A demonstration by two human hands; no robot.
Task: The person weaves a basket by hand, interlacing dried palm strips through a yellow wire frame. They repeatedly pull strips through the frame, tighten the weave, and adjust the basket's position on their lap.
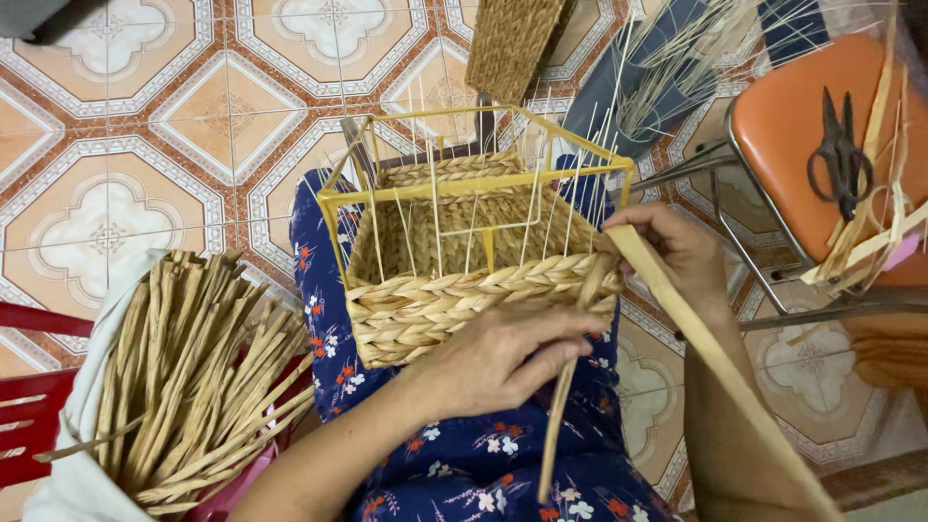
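Note:
A half-woven straw basket (454, 300) on a yellow wire frame (474, 184) rests on my lap, with thin pale upright ribs rising through it. My left hand (503, 362) presses against the basket's near woven wall and pinches a dried straw strand (561, 416) that hangs down over my lap. At the basket's right corner, my right hand (677, 246) grips a long flat straw strip (715, 358) that runs down to the lower right.
A bundle of dried straw strips (193, 377) lies on white cloth at my left over a red chair. An orange chair (812, 145) at right holds black scissors (839, 155) and loose strips. A finished woven basket (512, 39) stands beyond on the tiled floor.

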